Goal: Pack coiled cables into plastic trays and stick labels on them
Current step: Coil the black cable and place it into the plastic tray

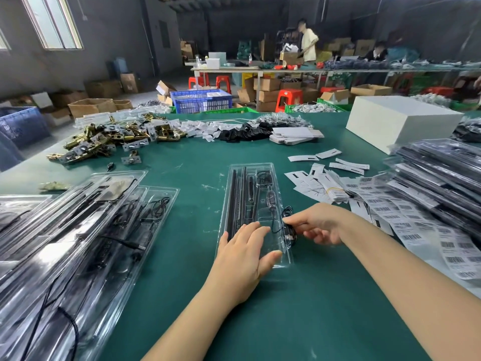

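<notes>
- Clear plastic tray (251, 201) lies at frame centre on the green counter (182, 256).
- Left hand (242, 254) rests flat, fingers straight, on the tray's near end.
- Right hand (316, 225) pinches the black coiled cable (287, 225), seemingly at the tray's right edge.
- Barcode labels (416, 222) lie at right.

Both bare forearms reach forward. Left hand (240, 252) lies flat, palm down, fingers straight and close together, thumb spread out to the right. Right hand (316, 224) is turned inward toward the left, thumb and forefinger pinched together, remaining fingers loosely curled beneath.
</notes>
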Tool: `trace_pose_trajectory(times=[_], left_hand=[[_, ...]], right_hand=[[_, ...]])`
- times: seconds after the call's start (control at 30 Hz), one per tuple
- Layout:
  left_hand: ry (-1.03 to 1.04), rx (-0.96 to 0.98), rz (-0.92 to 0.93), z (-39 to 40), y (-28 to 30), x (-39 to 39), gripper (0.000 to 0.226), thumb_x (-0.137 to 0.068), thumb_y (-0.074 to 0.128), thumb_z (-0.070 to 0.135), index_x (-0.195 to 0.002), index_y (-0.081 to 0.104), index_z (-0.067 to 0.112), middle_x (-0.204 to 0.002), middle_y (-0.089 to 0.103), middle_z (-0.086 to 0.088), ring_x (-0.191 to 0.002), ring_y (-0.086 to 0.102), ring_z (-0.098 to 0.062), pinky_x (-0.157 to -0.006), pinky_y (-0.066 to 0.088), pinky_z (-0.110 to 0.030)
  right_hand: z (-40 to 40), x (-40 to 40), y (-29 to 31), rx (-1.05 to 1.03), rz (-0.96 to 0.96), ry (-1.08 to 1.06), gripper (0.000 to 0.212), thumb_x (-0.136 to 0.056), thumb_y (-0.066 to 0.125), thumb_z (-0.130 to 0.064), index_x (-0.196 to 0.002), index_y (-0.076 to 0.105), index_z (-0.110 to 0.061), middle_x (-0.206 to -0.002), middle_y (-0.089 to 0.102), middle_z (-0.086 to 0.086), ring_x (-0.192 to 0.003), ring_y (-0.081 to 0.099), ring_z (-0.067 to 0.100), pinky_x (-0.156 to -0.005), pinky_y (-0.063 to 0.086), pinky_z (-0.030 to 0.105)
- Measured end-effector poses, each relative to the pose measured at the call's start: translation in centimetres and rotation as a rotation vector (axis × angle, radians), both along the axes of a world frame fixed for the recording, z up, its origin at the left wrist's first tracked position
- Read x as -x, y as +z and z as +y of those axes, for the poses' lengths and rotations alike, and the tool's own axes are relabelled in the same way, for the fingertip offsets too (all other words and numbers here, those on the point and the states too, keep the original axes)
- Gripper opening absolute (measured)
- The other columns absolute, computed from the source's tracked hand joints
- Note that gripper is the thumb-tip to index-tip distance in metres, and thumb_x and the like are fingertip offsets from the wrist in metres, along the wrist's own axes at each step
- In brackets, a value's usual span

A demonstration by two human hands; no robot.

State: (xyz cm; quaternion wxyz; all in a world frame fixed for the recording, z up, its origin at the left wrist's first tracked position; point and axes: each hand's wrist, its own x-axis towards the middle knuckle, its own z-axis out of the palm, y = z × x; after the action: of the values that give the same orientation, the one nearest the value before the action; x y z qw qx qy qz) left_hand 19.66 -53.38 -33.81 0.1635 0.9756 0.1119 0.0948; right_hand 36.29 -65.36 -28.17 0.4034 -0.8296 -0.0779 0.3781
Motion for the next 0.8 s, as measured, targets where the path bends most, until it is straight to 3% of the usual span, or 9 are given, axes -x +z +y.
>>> trace_pose_trajectory(times=[0.17, 0.3, 0.4, 0.63, 0.73, 0.8], left_hand=[[-0.001, 0.007, -0.004, 0.0, 0.1, 0.2, 0.079, -0.082, 0.003, 0.068, -0.145, 0.028, 0.029, -0.153, 0.025, 0.011, -0.143, 0.017, -0.006, -0.118, 0.010, -0.041], [0.000, 0.019, -0.031, 0.2, 0.1, 0.1, 0.057, -0.096, 0.022, 0.057, -0.145, 0.029, 0.028, -0.153, 0.027, 0.012, -0.143, 0.016, -0.004, -0.117, 0.012, -0.040], [0.000, 0.000, -0.019, 0.1, 0.0, 0.0, 0.056, -0.097, 0.023, 0.056, -0.145, 0.029, 0.029, -0.154, 0.027, 0.011, -0.143, 0.015, -0.004, -0.117, 0.012, -0.039], [-0.006, 0.019, -0.039, -0.1, 0.4, 0.2, 0.078, -0.082, 0.003, 0.067, -0.144, 0.031, 0.028, -0.152, 0.031, 0.011, -0.142, 0.019, -0.006, -0.116, 0.012, -0.038], [0.000, 0.015, -0.026, -0.1, 0.2, 0.0, 0.070, -0.087, 0.009, 0.065, -0.144, 0.031, 0.029, -0.152, 0.031, 0.011, -0.142, 0.020, -0.007, -0.117, 0.012, -0.039], [0.005, -0.016, -0.012, 0.0, 0.0, 0.0, 0.060, -0.093, 0.017, 0.061, -0.143, 0.031, 0.029, -0.153, 0.030, 0.010, -0.142, 0.020, -0.008, -0.117, 0.012, -0.040]], right_hand=[[0.8, 0.7, 0.1, 0.009, -0.366, -0.003, 0.028, -0.078, 0.076, -0.029, -0.065, 0.057, -0.013, -0.068, 0.071, 0.001, -0.050, 0.044, 0.014, -0.047, 0.027, 0.020], [0.3, 0.7, 0.7, 0.025, -0.060, 0.016, 0.022, -0.082, 0.073, -0.034, -0.071, 0.061, -0.019, -0.058, 0.069, -0.007, -0.047, 0.035, 0.009, -0.044, 0.019, 0.018], [0.1, 0.8, 0.1, 0.052, 0.067, 0.015, 0.028, -0.083, 0.070, -0.042, -0.066, 0.061, -0.023, -0.055, 0.064, -0.014, -0.052, 0.035, 0.008, -0.051, 0.022, 0.024], [-0.2, 0.5, -1.5, -0.021, 0.028, -0.049, 0.032, -0.079, 0.077, -0.042, -0.067, 0.055, -0.022, -0.063, 0.044, -0.005, -0.056, 0.030, 0.013, -0.053, 0.025, 0.025], [-0.3, 0.8, -1.5, -0.029, 0.003, -0.014, 0.031, -0.078, 0.077, -0.041, -0.069, 0.056, -0.021, -0.064, 0.046, -0.004, -0.057, 0.033, 0.013, -0.053, 0.028, 0.026], [0.0, 1.2, -2.0, -0.016, -0.129, -0.004, 0.028, -0.077, 0.078, -0.043, -0.074, 0.065, -0.019, -0.066, 0.050, -0.004, -0.063, 0.041, 0.015, -0.055, 0.032, 0.026]])
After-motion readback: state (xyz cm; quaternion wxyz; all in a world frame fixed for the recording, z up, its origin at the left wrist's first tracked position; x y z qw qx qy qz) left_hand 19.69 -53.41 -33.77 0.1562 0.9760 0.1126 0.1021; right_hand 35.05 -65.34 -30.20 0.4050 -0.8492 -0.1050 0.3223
